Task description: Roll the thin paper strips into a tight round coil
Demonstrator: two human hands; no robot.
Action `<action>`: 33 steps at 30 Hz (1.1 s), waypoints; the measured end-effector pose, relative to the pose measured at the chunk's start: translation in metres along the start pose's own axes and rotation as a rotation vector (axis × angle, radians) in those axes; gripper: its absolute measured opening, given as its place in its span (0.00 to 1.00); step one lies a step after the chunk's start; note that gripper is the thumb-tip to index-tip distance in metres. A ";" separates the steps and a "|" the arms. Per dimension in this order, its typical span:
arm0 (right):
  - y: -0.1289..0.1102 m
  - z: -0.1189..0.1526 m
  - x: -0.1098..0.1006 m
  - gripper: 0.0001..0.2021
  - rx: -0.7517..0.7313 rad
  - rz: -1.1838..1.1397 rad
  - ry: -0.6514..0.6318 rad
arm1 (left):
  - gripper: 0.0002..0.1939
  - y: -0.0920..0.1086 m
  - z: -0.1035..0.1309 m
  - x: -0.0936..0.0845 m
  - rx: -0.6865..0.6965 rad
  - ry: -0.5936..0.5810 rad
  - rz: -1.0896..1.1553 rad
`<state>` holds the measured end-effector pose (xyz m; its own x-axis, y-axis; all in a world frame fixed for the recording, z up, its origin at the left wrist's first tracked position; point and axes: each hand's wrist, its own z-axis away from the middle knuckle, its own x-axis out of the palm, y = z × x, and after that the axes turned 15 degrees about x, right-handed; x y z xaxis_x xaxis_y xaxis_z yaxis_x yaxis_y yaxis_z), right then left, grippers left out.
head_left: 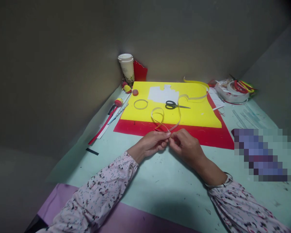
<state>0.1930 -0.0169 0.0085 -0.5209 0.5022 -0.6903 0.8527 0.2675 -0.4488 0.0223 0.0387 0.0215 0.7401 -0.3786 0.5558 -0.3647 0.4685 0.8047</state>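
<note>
A long narrow paper strip (180, 117) curls across the sheets and loops down to my fingers, pale on one side and yellow on the other. My left hand (154, 143) pinches it between thumb and forefinger, near a crossing of the loop. Right beside it, my right hand (186, 145) has its fingertips closed at the strip's end, touching the left thumb; the exact grip is partly hidden. Just beyond the hands lie black-handled scissors (175, 105) on a stack of yellow sheets (138, 114). A thin coiled ring (135, 104) rests to their left.
Under the yellow stack is a red sheet (220, 142), with a white paper scrap (157, 94) on top. A lidded paper cup (126, 68) stands at the back left. Red and yellow balls (118, 102) and strips lie left. A cluttered plastic container (229, 96) and a pixelated object (259, 155) sit right.
</note>
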 end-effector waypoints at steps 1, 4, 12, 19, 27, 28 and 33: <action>0.000 0.000 -0.001 0.05 0.003 -0.001 -0.008 | 0.13 0.000 0.000 0.000 -0.001 -0.003 0.004; -0.001 0.000 -0.002 0.03 0.021 -0.011 -0.040 | 0.14 0.001 0.001 0.001 0.001 -0.014 0.009; -0.001 0.001 0.000 0.03 0.011 -0.037 -0.029 | 0.15 0.000 0.000 0.001 0.006 -0.012 -0.008; 0.001 -0.001 -0.002 0.03 0.061 -0.152 -0.095 | 0.16 0.002 0.002 0.003 -0.022 -0.038 -0.037; 0.003 -0.004 -0.002 0.02 0.130 -0.253 -0.116 | 0.16 0.003 0.001 0.002 -0.019 -0.040 -0.001; 0.003 -0.004 -0.001 0.02 0.116 -0.244 -0.109 | 0.16 0.003 0.001 0.002 -0.018 -0.039 0.005; 0.008 -0.005 -0.002 0.02 0.085 -0.266 -0.171 | 0.15 0.003 0.001 0.002 -0.027 -0.047 -0.029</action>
<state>0.2008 -0.0114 0.0093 -0.7305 0.2765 -0.6245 0.6829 0.2973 -0.6672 0.0217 0.0387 0.0253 0.7225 -0.4294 0.5418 -0.3273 0.4778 0.8152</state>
